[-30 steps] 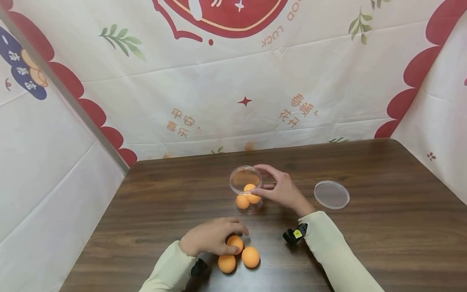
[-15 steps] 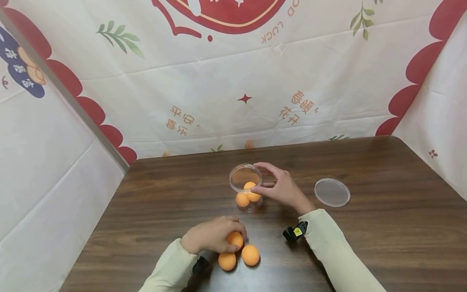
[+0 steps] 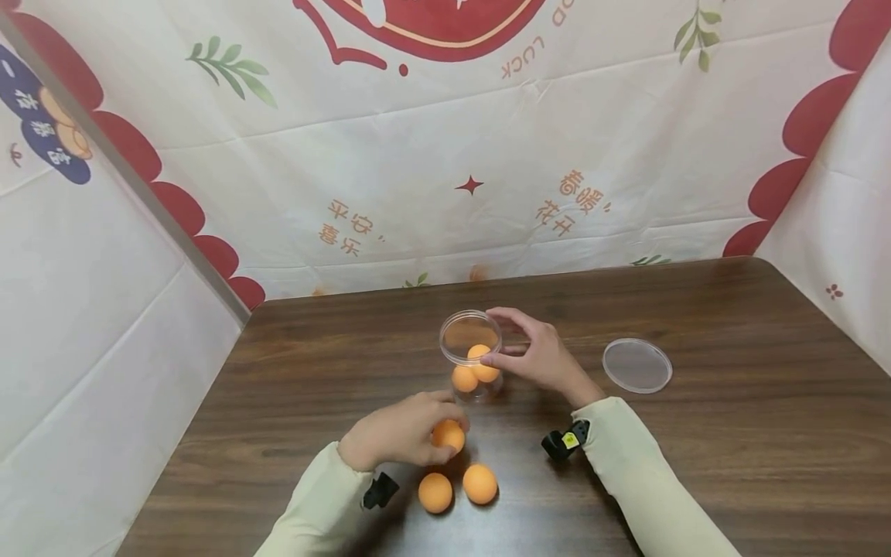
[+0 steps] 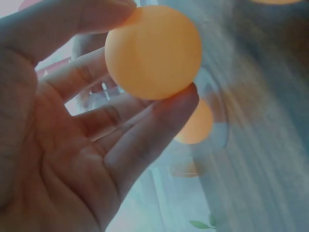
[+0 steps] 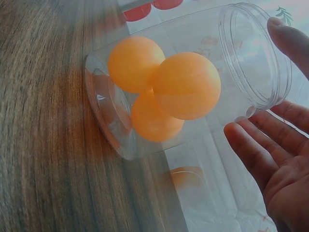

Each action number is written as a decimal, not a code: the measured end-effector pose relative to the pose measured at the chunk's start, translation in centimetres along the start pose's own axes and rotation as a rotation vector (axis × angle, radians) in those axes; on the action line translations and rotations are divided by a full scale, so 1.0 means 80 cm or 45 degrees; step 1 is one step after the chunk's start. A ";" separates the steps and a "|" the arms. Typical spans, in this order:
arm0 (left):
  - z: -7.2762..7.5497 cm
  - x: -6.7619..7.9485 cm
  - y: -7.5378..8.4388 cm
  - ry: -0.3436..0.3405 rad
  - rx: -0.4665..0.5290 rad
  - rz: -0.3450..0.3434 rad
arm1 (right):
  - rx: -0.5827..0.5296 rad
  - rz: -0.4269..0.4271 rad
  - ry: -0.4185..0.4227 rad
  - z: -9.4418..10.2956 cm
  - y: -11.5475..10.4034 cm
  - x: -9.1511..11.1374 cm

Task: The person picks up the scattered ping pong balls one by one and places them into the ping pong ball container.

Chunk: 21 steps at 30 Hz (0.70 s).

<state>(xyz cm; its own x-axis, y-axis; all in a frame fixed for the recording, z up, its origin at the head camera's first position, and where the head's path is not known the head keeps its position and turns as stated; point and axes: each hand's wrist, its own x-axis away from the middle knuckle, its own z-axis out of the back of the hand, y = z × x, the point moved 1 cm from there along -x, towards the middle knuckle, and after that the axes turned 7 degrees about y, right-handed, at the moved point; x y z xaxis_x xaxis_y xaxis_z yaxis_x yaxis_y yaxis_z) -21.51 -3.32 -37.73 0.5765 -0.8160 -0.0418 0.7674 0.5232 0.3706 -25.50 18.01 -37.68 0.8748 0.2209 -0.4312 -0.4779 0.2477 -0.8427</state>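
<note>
My left hand [image 3: 404,430] pinches an orange ping-pong ball [image 4: 153,52] between thumb and fingertips, raised just above the table and in front of the jar. A clear plastic jar [image 5: 203,38] stands upright and uncovered, with three orange balls [image 5: 186,86] inside near its bottom. At the jar's threaded rim, my right hand [image 3: 539,356] holds it from the right, thumb on the near side and fingers on the far side. Two more orange balls, a left one [image 3: 435,493] and a right one [image 3: 480,483], lie on the table below my left hand.
A clear round lid [image 3: 636,365] lies flat on the brown wooden table [image 3: 731,433], right of the jar. Behind the table hangs a white printed cloth [image 3: 390,170], and more cloth rises along the left and right sides.
My left hand has closed its fingers on one ball and lifted it away from the other two, toward the jar. The right hand keeps its hold on the jar.
</note>
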 end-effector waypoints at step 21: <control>0.056 -0.013 -0.002 0.234 -0.068 0.010 | -0.010 -0.035 -0.010 0.000 -0.002 0.000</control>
<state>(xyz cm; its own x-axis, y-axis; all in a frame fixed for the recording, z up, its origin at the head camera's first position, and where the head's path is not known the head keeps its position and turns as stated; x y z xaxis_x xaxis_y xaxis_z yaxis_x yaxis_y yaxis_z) -23.50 -3.69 -33.61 0.6204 -0.7558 -0.2094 0.7736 0.5458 0.3218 -25.43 17.97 -37.54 0.8868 0.2218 -0.4054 -0.4532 0.2461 -0.8568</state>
